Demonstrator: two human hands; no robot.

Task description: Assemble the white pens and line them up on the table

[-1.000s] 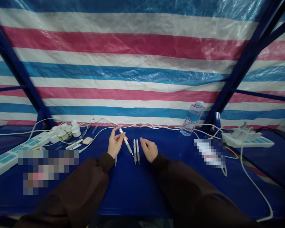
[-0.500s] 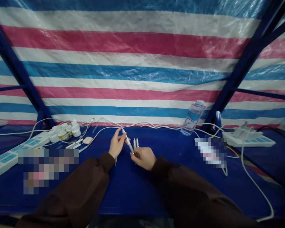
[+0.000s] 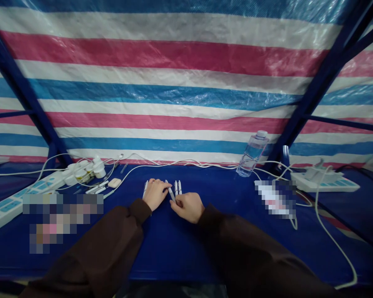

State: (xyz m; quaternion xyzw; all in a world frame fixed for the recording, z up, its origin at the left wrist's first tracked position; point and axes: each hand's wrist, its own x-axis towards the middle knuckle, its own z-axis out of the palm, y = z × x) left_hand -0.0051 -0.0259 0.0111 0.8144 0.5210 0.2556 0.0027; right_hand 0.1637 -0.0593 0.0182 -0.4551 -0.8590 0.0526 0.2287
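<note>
Support for the slim white-and-grey writing pen (image 3: 171,193) now appears to lie chiefly with the right hand (image 3: 189,207), which is closed around its lower end between thumb and curled fingers. Half a second earlier, the left hand (image 3: 157,193) pinched the upper barrel with the index finger raised. That hand is now lower, palm down, fingers extended over the deep-blue flat tabletop (image 3: 170,252), thumb at the pen's upper end. Whether the thumb presses on the barrel cannot be told.

Judged consequence: the right hand alone can steady the pen, and the left hand bears little of it.

Pen location: between the two hands, upper end leaning to the left. Contact with the tabletop cannot be confirmed.

Differences from one second earlier: the right hand was then apart from the held pen, just right of two parallel white-and-grey pens (image 3: 179,187); it now hides their lower ends. Neither of these pens has visibly shifted. Another slim pen with a white barrel (image 3: 146,187) shows its upper part beside the left fingers; previously, only its lower end was visible below that hand.
</note>
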